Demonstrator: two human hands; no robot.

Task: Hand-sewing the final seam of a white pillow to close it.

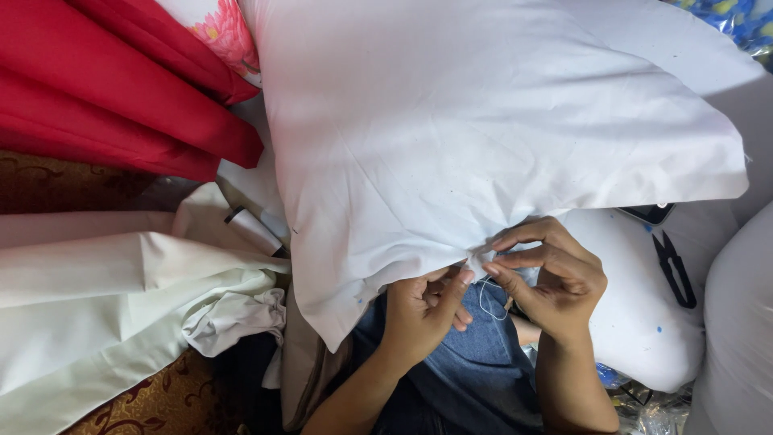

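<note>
Right at the near edge of the white pillow (pixel 483 145), left hand (pixel 425 310) and right hand (pixel 555 278) pinch its seam; white thread (pixel 485 300) hangs between them.

Red fabric (pixel 121 89) at upper left, cream cloth (pixel 105 298) below — black thread snips (pixel 675 270) (closed) at right.

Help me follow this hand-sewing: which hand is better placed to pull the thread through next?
Probably the right hand: its fingertips pinch at the pillow edge where the thread loops down. The left hand sits under the edge, gripping the fabric to steady it.
</note>
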